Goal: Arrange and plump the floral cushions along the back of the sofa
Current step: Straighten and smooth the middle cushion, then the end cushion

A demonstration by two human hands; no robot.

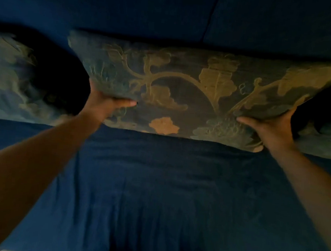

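Setting: dim light, deep blue sofa (155, 194), seat cover creased into soft folds, back panels above split by one vertical seam.
Middle cushion (183, 87): wide floral cushion, dark blue-green ground with dull gold woven branches, leaves and blossoms; one paler orange blossom near lower edge.
Position: stood on seat, leaning against sofa back, roughly centred; lower edge touching seat fabric.
Shape: sides squeezed inward, lower corners bunched, top edge broad and slightly sagging.
Left hand (105, 102): closed round lower left side of middle cushion, thumb lying across front face, fingers hidden behind.
Right hand (273, 128): closed round lower right side of same cushion, thumb across front, fingers tucked behind edge.
Arms: bare forearms stretched forward from both lower corners.
Left cushion (7, 81): same floral fabric, blurred, just beside middle one with dark gap between.
Right cushion (326, 138): same pattern, only a part showing at frame edge, partly behind middle cushion's corner.
Writing: none legible; no labels or tags discernible.
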